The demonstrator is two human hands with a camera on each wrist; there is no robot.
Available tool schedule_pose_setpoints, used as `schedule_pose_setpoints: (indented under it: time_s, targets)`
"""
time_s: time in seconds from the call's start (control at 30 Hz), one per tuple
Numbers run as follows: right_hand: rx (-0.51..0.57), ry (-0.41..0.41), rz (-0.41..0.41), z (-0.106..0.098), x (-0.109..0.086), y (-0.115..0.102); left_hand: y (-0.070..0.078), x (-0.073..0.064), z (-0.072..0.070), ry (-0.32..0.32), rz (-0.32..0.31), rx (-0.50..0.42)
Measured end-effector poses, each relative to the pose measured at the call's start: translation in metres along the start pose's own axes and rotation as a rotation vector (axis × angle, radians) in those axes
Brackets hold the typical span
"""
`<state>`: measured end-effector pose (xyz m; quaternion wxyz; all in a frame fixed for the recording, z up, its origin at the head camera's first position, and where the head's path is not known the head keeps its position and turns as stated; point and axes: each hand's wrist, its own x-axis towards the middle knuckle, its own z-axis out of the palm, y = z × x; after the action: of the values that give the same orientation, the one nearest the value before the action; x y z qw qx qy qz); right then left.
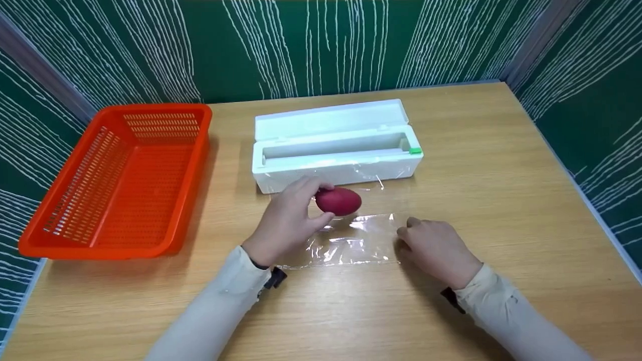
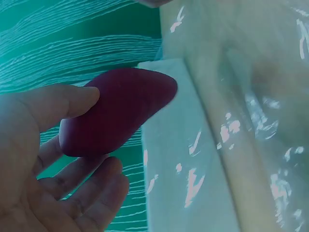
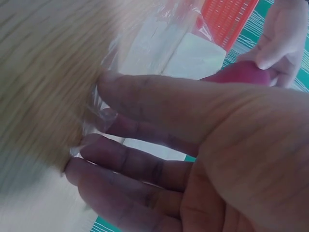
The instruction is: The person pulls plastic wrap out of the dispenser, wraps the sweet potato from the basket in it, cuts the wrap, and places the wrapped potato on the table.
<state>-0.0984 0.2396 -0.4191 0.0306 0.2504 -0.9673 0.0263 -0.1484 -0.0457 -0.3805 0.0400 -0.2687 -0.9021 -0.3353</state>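
My left hand (image 1: 291, 215) holds a smooth dark red oval object (image 1: 339, 201), shaped like a mango or sweet potato, above a sheet of clear cling film (image 1: 346, 243). In the left wrist view its thumb lies along one side of the red object (image 2: 116, 108), with fingers behind and below. The film stretches over the table from a white cling film dispenser box (image 1: 341, 170), whose lid (image 1: 331, 120) stands up. At the film's right edge, my right hand (image 1: 436, 250) pinches the plastic between thumb and fingers, low over the table. The right wrist view shows crumpled film (image 3: 99, 108) at those fingertips.
An orange-red plastic basket (image 1: 173, 220) with slotted sides sits at the left of the wooden table (image 1: 501, 190). On the dispenser's right end is a small green slider (image 1: 415, 150). Green panels with white streaks (image 1: 351, 45) border the table behind and at both sides.
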Motion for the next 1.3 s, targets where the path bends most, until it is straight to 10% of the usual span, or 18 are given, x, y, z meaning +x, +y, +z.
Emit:
schedule_pose_setpoints:
  time_s: [0.6, 1.3]
  targets:
    - [0.002, 0.035, -0.009, -0.001, -0.002, -0.001, -0.015, 0.005, 0.024, -0.131, -0.152, 0.002]
    - [-0.006, 0.046, -0.01, 0.003, -0.003, 0.0, -0.02, 0.01, 0.03, -0.21, -0.048, 0.084]
